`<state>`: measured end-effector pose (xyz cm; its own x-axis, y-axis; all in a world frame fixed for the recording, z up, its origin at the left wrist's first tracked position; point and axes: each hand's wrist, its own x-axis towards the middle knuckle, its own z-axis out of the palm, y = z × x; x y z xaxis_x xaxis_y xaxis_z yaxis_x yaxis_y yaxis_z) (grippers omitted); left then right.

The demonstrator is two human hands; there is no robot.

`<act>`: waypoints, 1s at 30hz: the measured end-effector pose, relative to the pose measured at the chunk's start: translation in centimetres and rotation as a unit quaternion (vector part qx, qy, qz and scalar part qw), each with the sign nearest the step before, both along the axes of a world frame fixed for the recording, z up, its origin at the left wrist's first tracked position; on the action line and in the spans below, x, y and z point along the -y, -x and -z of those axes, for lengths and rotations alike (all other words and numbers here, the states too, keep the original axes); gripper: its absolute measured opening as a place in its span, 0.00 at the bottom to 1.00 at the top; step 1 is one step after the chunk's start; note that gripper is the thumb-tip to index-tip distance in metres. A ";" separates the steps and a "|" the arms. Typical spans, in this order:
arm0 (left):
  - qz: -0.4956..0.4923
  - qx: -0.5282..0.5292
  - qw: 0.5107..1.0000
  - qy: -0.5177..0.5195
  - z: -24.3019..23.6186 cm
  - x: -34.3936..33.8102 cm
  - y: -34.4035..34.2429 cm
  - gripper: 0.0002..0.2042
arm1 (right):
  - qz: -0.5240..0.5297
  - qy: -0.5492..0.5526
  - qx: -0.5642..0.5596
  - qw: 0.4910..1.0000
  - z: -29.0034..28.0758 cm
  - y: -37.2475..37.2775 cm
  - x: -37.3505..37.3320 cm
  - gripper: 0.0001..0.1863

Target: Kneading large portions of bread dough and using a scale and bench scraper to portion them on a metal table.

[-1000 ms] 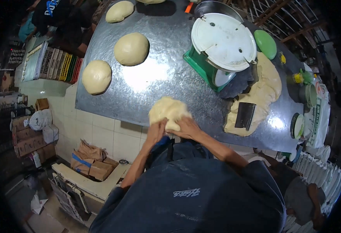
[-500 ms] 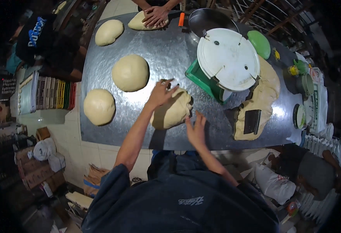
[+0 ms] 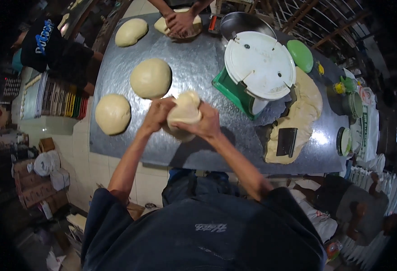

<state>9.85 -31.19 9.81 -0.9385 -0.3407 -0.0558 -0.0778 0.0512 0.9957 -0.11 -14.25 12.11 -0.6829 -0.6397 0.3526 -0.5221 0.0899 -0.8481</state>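
- Fingers [image 3: 166,105] of left hand [image 3: 157,115] and right hand [image 3: 207,123]: curled round opposite sides of one dough piece.
- Dough piece [image 3: 186,108]: folded on top, between the palms, over the near part of the table [image 3: 117,149]; contact with the surface uncertain.
- Step, as judged: folding and gathering the dough; the next move seems to call for both hands tucking the loose fold under evenly.
- Round metal pan [image 3: 248,26]: behind the scale [image 3: 260,65]; contents indiscernible.
- Pale green bucket [image 3: 355,105]: right side; contents indiscernible.
- Crates [image 3: 65,101], multicoloured: left, beyond the table; contents indiscernible.
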 end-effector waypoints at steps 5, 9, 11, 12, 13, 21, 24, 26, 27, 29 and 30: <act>-0.214 -0.213 0.924 0.233 -2.5 -6.6 -4.5 0.33 | -0.106 0.084 -0.266 0.954 -5.3 0.4 -3.3 0.31; -0.186 0.097 0.962 0.176 9.6 -17.0 -11.2 0.25 | -0.192 -0.214 -0.116 0.951 8.0 -5.1 -12.7 0.39; 0.071 0.473 0.877 0.047 7.8 -18.7 -11.2 0.34 | -0.243 -0.542 0.124 0.795 7.9 -5.3 -13.0 0.40; 0.064 0.380 0.920 0.063 8.8 -18.4 -12.0 0.34 | -0.331 -0.513 0.158 0.777 9.1 -4.3 -13.4 0.36; 0.059 0.282 0.954 0.078 9.7 -17.8 -12.7 0.34 | -0.413 -0.478 0.190 0.751 10.2 -3.0 -13.8 0.32; -0.121 0.162 0.975 0.091 9.5 1.0 1.2 0.20 | -0.019 -0.238 0.116 0.964 8.3 3.0 -7.8 0.27; 0.050 0.170 0.966 0.190 9.6 -1.4 6.6 0.24 | 0.130 -0.201 0.248 0.939 13.9 5.4 -4.4 0.30; 0.038 0.306 0.919 0.245 8.9 -3.1 7.1 0.29 | 0.121 -0.253 0.264 0.923 13.3 3.8 -2.1 0.33; 0.034 0.309 0.918 0.245 9.9 -2.7 6.0 0.29 | 0.107 -0.293 0.274 0.910 12.8 3.4 -1.2 0.36; 0.002 0.349 0.911 0.218 11.5 -2.4 3.0 0.33 | 0.085 -0.325 0.306 0.891 12.6 3.0 -1.1 0.36; 0.007 0.377 0.910 0.174 11.7 -2.9 2.1 0.32 | 0.023 -0.349 0.310 0.884 12.4 2.9 -1.8 0.35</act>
<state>7.77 -28.33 -1.85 -0.6822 -0.4493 -0.5768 -0.7291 0.3587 0.5829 -3.02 -12.44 -0.24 -0.6374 -0.5211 -0.5676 0.0405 0.7130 -0.7000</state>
